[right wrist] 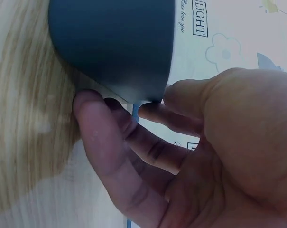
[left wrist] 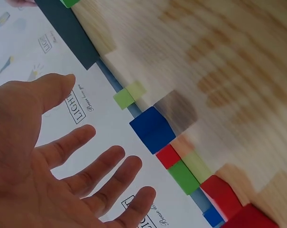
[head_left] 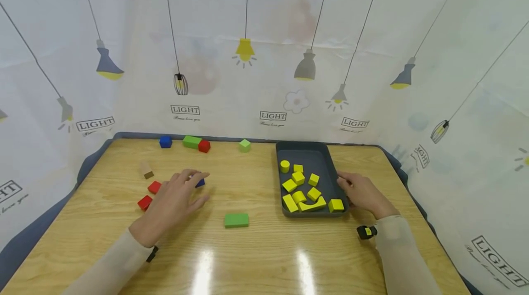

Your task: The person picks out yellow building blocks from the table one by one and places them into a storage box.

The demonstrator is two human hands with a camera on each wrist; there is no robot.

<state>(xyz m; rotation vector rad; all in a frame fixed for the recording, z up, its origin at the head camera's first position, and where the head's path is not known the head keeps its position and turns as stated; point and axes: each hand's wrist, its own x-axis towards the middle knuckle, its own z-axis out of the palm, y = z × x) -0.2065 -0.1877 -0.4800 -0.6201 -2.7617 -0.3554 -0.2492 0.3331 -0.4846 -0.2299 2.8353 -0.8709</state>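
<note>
My left hand (head_left: 170, 202) hovers over the left part of the table, its fingers spread and holding nothing. A blue block (head_left: 200, 182) lies just beyond its fingertips, apart from them in the left wrist view. Two red blocks (head_left: 145, 203) are partly tucked behind this hand. On the right, my right hand (head_left: 365, 195) grips the side edge of a dark grey tray (head_left: 329, 164), thumb at the rim and fingers curled against the outer wall (right wrist: 115, 47). Several yellow blocks (head_left: 298, 178) of different shapes lie in the tray, mostly toward its near end.
A flat green block (head_left: 236, 220) lies in front, between the hands. Along the back edge sit a blue cube (head_left: 166, 142), a green block (head_left: 192, 141) beside a red one (head_left: 204, 146), and a light green cube (head_left: 244, 145). A wooden block (head_left: 146, 170) lies at left.
</note>
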